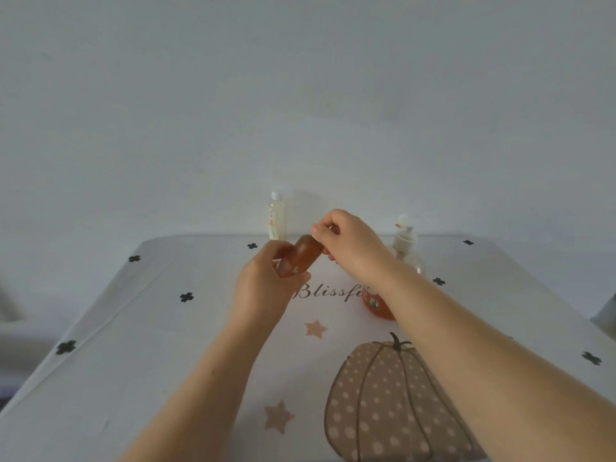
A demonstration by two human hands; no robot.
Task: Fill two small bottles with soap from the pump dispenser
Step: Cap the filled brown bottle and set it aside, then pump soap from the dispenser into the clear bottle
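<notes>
Both hands meet above the tabletop (pixel 166 361): my left hand (pixel 263 288) wraps its fingers (pixel 284 264) round a tilted small orange bottle (pixel 301 256), my right hand (pixel 353 248) pinches its top end, and the pump dispenser (pixel 405 243) stands just behind.

Pale bottle (pixel 277 216), pump dispenser (pixel 404 243) seemingly close behind.

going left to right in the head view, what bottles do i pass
pale bottle → brown bottle in the left hand → orange bottle → pump dispenser
</notes>
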